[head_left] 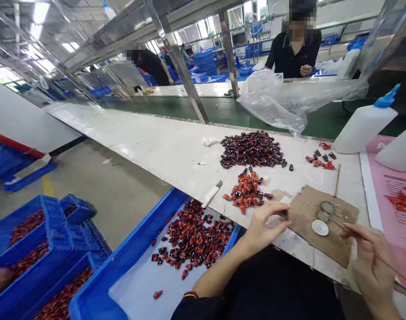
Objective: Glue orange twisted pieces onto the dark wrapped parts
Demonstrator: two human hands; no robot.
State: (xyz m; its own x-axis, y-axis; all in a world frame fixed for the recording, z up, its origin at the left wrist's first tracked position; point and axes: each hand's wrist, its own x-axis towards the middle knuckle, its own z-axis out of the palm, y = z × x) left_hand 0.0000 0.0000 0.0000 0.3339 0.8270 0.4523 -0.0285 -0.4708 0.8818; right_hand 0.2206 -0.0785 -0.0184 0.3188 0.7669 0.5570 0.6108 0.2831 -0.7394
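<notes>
Right now my left hand [264, 226] is closed to a pinch, thumb and forefinger gripping a small dark piece [285, 214] just over the left edge of a brown cardboard sheet [304, 238]. My right hand [372, 260] has its fingers curled around a thin stick [394, 270], whose far end points at two grey-green round patches [327, 206] on the cardboard; I can't tell whether the tip touches them. A white cap [320, 228] sits beside those patches, and another slender stick [338, 180] lies at the sheet's far edge. Past my left hand, orange-and-dark pieces [246, 191] make a loose heap on the tabletop [156, 142], with a bigger pile of dark pieces [252, 149] behind it. To the right stand white bottles [364, 124], near a pink sheet [386, 186] bearing red bits [404, 200]. Down on my left, a blue crate [119, 258] holds many red-and-black pieces [196, 235]. Across the green belt [229, 111], a person in a dark shirt [294, 53] faces me.
</notes>
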